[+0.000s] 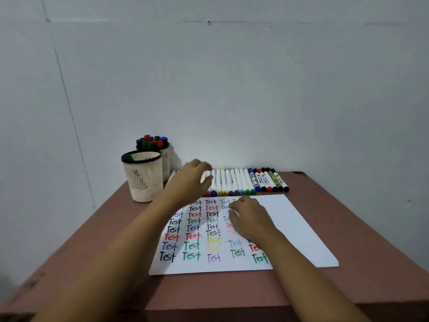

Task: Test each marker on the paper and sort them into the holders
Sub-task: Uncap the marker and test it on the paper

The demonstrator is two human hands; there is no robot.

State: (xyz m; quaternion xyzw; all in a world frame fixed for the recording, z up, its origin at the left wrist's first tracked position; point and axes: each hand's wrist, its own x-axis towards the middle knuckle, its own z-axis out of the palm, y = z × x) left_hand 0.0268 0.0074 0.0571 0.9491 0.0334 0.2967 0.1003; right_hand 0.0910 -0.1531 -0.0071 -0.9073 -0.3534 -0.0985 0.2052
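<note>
A pale blue-grey wall point(232, 77) fills the far side, crossed by faint seams point(70, 112), one slanting down the left, with a small dark mark point(209, 22), perhaps a nail. A reddish-brown table point(348, 287) stands against it, the wall brightest just above its far edge.

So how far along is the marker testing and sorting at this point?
Well under way, not finished. Done: the paper carries columns of "Test" words, the rear holder is packed with markers, and the front holder has at least one. In hand: the left hand reaches over the left end of the marker row; the right hand rests on the paper. Left: that long row is unsorted.
</note>
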